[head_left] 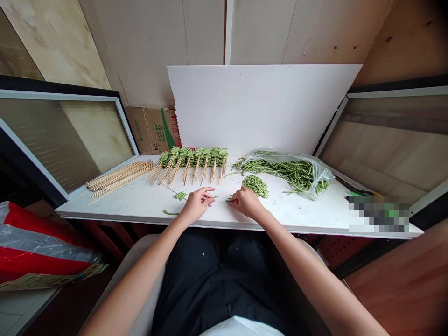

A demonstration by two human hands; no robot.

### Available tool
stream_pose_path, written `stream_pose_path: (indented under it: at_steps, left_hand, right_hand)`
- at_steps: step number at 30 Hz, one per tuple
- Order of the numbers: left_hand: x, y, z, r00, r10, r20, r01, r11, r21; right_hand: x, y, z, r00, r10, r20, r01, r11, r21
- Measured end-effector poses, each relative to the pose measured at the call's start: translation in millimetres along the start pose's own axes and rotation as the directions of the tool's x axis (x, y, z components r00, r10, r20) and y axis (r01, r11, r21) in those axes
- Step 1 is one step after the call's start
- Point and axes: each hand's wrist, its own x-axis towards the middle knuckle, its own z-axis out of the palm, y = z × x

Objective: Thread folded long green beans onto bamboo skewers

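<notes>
Right hand (248,202): fingers (235,201) pressed together, pinching a few short bean pieces (229,200) just above the counter (308,210). Left hand (196,204): index stretched forward, other fingers loosely curled; whether it grips anything cannot be told. 1 thin green sliver (214,197) lies between the 2 hands. Outward: a small heap of cut beans (256,185) just beyond the right hand, a smaller cluster (180,195) beyond the left, and 1 stray bean (170,213) near the counter's front edge. Further back: a row of loaded skewers (194,161), bare skewers (121,176) to its left, and a plastic bag of long beans (297,170) to its right. Likely risks: the pinched pieces, being short and smooth, could slip out of line. The stray bean could roll off the edge if an arm brushes it.
</notes>
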Motion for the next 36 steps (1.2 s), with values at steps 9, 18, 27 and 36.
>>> stream_pose_path:
  at_steps: [9,18,27,36]
  left_hand:
    - [-2,-1,7.6,0.997,-0.055,0.047,0.059,0.995,-0.085]
    - [-1,0,7.0,0.999,0.04,-0.006,-0.04,0.999,-0.003]
    - [-4,13,4.1,0.997,0.077,-0.017,-0.077,0.996,-0.035]
    - [-8,30,6.6,0.99,0.138,-0.012,-0.138,0.99,0.025]
  right_hand:
    - [3,-28,-12,0.988,-0.145,-0.062,0.156,0.948,0.276]
    - [6,-36,-18,0.943,-0.172,-0.284,0.25,0.93,0.268]
    - [3,-43,-24,0.925,-0.255,-0.283,0.318,0.925,0.207]
    - [-1,-58,-17,0.907,-0.136,-0.399,0.283,0.898,0.336]
